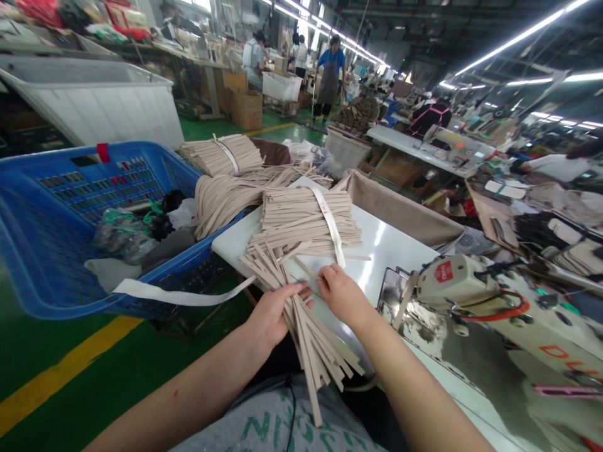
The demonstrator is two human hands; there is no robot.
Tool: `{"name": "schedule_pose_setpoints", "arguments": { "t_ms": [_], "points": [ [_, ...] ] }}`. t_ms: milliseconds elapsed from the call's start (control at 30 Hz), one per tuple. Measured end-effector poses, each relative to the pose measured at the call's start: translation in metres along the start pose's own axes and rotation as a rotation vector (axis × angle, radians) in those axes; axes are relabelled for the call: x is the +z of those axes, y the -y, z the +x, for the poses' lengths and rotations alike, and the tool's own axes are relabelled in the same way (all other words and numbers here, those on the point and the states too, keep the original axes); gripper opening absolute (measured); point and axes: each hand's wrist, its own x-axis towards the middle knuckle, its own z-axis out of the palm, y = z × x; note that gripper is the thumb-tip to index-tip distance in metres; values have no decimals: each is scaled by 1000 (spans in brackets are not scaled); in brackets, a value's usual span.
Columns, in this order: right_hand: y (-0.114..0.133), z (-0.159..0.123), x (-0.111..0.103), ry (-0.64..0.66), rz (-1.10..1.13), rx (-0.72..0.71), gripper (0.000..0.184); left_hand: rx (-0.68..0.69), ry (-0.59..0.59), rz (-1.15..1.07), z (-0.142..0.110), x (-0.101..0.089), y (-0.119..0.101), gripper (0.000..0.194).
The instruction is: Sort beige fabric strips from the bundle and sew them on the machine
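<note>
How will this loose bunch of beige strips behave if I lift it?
The strips probably feel fairly stiff: they stick out straight past your left hand, not drooping. Being unbound, they'd likely slide apart, unlike the strapped bundle.

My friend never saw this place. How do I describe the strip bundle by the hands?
Find the big blue plastic basket. Right beside it is a white table, and on it lies a stack of beige strips tied with a white band. It sits just past the person's left hand and right hand; the other banded bundle lies farther back.
</note>
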Motion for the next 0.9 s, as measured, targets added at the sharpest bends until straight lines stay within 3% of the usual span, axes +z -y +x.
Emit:
{"name": "schedule_pose_setpoints", "arguments": {
  "t_ms": [133,233,367,500,700,900],
  "points": [
    [24,-3,-10,16,250,-131,9,57,84,-28,0,1,0,8],
    [20,10,-12,18,347,-159,24,85,61,-32,0,0,-2,7],
    [-9,42,-5,-151,169,-59,20,24,53,16,-1,-1,-4,4],
    [-34,61,12,-173,-86,-70,51,-3,-41,-6,-5,1,-5,13],
    [-45,47,18,-104,-119,-114,34,-59,3,5,-5,-1,-9,25],
    [-50,26,10,-124,77,-152,29,-19,-43,-43,1,-3,-4,14]
  ]
}}
